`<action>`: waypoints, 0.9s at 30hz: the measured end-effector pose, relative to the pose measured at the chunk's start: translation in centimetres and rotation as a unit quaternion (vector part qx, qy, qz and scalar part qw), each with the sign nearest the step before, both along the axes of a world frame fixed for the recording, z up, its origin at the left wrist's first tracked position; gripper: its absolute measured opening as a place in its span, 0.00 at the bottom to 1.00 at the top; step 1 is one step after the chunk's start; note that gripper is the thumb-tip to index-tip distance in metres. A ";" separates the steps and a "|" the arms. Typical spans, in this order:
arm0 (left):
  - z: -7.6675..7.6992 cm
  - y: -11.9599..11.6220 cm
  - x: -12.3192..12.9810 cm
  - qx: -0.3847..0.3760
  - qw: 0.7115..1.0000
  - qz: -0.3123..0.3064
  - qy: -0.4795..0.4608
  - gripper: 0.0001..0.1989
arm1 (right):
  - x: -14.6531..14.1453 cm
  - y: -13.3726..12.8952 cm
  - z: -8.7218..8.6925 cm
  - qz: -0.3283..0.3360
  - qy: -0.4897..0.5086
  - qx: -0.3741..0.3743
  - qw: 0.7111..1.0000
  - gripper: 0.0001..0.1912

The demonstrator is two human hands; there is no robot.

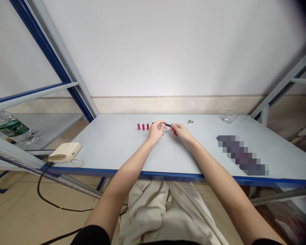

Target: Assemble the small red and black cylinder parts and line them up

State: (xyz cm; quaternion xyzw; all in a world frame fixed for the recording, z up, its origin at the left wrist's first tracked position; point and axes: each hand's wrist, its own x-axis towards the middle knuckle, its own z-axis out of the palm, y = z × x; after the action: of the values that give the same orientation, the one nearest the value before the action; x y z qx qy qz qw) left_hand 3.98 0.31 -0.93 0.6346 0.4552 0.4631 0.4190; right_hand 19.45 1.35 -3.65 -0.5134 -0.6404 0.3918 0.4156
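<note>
Hands pinching one thin stick, w/ small stuff standing close by

L hand (156, 130) is curling its fingers in around one end of a dark stick (168, 125). R hand (179, 129) is pinching the other end w/ thumb & fingertips. Both hands are holding the stick just above the worktop (173, 153), near its middle. How tight they are squeezing, I can't tell.

Stick is looking thin & maybe smooth, so it could be slipping out if one hand is letting go too soon or both are pulling unevenly. Then it could be rolling off.

Three red pegs (143, 127) are standing in a row, the last one just beside L hand. If that hand is swinging out, it could be knocking them down, b/c they're looking skinny.

Tiny shiny bits (190, 121) are lying past R hand. A bump from its knuckles could be scattering them, b/c they're so small.
</note>
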 end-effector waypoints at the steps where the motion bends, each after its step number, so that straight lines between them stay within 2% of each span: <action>1: 0.1 -0.1 0.0 -0.005 1.000 0.003 -0.009 0.11 | 0.0 0.0 0.1 -0.005 0.010 0.003 1.000 0.26; 7: 0.7 -0.6 0.0 -0.030 0.998 0.014 -0.060 0.10 | -0.2 0.0 0.3 -0.039 0.021 0.050 0.998 0.26; 13: 0.8 -0.5 -0.2 -0.059 0.992 0.041 -0.106 0.07 | -0.1 0.0 0.2 -0.033 0.041 0.066 0.996 0.20; 16: 0.5 -0.2 -0.4 -0.056 0.990 0.056 -0.116 0.05 | 0.1 -0.3 0.6 -0.033 0.019 0.083 0.996 0.17; 23: 0.7 -0.1 -0.5 -0.023 0.988 0.074 -0.132 0.10 | 0.1 -0.8 1.1 -0.030 -0.050 0.122 0.991 0.15; 27: 1.2 -0.2 -0.6 -0.003 0.983 0.113 -0.146 0.12 | 0.3 -0.9 1.4 -0.073 -0.087 0.133 0.985 0.13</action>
State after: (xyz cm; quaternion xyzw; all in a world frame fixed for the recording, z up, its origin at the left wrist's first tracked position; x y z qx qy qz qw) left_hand 3.33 0.10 0.23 0.5030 0.4593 0.5937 0.4284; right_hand 19.76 0.40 -2.20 -0.5307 -0.6814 0.2261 0.4505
